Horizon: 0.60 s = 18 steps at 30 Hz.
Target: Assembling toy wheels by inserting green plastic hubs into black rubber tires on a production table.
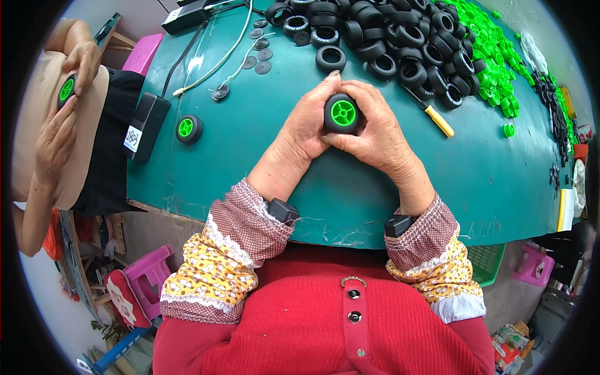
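Between both hands, above the middle of the green table, is a small toy wheel with a black tyre and a bright green spoked hub facing up. My left hand grips its left side, fingers closed against the tyre. From the other side my right hand wraps round it, thumb along the lower edge. The fingertips meet at the wheel's top, and its underside is hidden. Another assembled wheel lies on the table to the left. A screwdriver with a yellow handle rests to the right, its tip by the tyres.
Loose black tyres are heaped at the back, beside a pile of green hubs. One green hub lies apart. A black box, a pale cable and flat dark discs sit left. A co-worker's hands hold a similar wheel.
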Each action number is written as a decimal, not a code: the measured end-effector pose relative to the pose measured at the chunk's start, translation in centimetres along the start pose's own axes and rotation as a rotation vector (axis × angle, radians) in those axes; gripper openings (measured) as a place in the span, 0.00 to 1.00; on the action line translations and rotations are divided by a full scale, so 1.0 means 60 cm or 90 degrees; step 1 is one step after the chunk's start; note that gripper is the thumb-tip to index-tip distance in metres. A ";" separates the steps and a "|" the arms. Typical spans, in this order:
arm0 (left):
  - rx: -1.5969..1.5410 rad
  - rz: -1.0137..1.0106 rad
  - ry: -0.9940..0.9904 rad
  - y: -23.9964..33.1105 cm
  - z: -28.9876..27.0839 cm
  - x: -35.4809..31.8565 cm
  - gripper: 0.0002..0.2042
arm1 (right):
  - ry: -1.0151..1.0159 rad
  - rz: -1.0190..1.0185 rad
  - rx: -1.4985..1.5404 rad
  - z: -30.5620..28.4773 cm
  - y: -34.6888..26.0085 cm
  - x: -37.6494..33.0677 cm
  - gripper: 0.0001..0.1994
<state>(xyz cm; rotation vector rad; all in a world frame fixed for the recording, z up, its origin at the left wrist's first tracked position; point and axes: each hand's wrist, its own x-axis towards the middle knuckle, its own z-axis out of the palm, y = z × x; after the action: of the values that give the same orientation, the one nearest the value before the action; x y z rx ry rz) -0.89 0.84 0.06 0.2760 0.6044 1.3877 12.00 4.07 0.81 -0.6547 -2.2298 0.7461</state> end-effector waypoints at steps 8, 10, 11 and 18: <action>0.040 0.035 0.027 -0.002 -0.001 -0.005 0.14 | -0.020 0.042 0.144 0.006 -0.005 -0.001 0.31; 0.055 0.037 0.036 -0.001 -0.002 -0.006 0.14 | -0.015 0.067 0.164 0.009 -0.010 -0.002 0.32; 0.068 0.040 0.043 -0.001 -0.003 -0.006 0.13 | -0.014 0.068 0.166 0.010 -0.011 -0.003 0.32; 0.120 0.077 0.075 -0.010 0.001 0.005 0.15 | 0.049 0.041 0.084 0.001 -0.002 -0.001 0.27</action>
<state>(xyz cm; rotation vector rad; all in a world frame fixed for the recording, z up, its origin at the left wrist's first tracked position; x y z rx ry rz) -0.31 1.06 -0.27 0.3896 0.8291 1.4728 11.97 3.94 0.85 -0.6806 -2.0783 0.8782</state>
